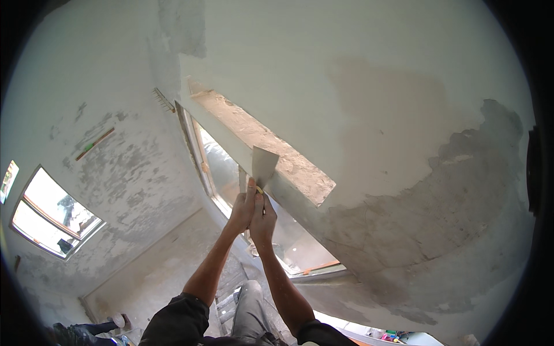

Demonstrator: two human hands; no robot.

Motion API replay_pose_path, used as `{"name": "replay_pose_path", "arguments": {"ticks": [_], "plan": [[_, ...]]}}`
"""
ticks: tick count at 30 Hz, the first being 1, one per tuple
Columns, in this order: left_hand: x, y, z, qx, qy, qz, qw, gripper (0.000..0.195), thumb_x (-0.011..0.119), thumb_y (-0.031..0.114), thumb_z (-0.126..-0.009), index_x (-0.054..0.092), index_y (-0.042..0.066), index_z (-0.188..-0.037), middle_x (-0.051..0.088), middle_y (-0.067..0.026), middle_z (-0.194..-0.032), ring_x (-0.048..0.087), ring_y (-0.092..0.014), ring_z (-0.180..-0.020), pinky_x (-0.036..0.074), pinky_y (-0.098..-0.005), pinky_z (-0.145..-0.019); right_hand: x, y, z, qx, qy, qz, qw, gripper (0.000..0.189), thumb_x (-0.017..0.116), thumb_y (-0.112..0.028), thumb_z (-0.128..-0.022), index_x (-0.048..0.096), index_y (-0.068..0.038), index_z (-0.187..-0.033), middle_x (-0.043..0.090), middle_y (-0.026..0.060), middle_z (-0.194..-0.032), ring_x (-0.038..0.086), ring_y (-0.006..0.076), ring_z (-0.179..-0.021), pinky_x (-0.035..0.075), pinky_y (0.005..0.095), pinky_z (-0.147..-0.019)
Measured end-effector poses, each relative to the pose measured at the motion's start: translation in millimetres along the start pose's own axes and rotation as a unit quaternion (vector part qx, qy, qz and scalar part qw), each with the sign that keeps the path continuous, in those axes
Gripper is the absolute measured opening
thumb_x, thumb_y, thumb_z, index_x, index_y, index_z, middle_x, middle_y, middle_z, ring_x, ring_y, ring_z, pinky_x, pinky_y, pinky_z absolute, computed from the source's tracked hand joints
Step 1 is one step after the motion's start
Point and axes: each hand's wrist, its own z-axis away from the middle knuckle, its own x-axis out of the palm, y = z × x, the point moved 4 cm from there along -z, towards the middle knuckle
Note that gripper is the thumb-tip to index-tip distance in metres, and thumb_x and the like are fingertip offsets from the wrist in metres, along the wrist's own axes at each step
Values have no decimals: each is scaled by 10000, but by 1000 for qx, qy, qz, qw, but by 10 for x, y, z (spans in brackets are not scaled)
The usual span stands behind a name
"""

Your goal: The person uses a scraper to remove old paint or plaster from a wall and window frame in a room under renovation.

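Note:
Both of my hands are raised together and closed round the handle of a broad-bladed putty knife (265,163). My left hand (243,209) is on the left side of the handle, its thumb pointing up towards the blade. Close against it, my right hand (263,216) grips from the right. The blade points up, over the strip of wall between the window and a long recess with rough, bare masonry (268,147). Whether its edge touches the surface I cannot tell. Around the recess lies pale plaster (281,78), with a darker grey patch (411,229) to the right.
A window opening (216,160) lies behind my hands. On the left wall are another window (56,212), a wooden strip (95,143) and a toothed piece (164,100). A ladder (226,305) stands below by my leg. Another person's dark-clothed legs (93,328) show at lower left.

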Motion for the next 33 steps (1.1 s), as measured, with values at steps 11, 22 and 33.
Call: {"name": "replay_pose_path", "arguments": {"ticks": [11,22,33], "plan": [[102,-159,125,2,-43,9,999,711,294,578,-925,591,-66,-875,551,-94,-677,524,-152,-663,449,-305,-585,-120,-54,88,5,36,85,996,337,461,-260,-933,595,6,-1091,644,189,-928,624,260,-852,469,322,-754],[49,198,80,-68,-43,55,995,705,208,558,-946,547,-60,-923,517,-81,-643,491,-146,-624,434,-316,-569,-26,-312,-65,-4,37,45,998,351,486,-266,-920,597,8,-1111,641,213,-990,634,282,-917,465,324,-806],[101,253,-112,-76,-22,226,971,643,294,627,-899,560,42,-929,520,-26,-667,453,-86,-466,354,-236,-353,65,-390,-284,33,-12,70,997,380,469,-334,-919,617,-26,-1087,638,208,-983,615,340,-916,454,355,-815]]}}
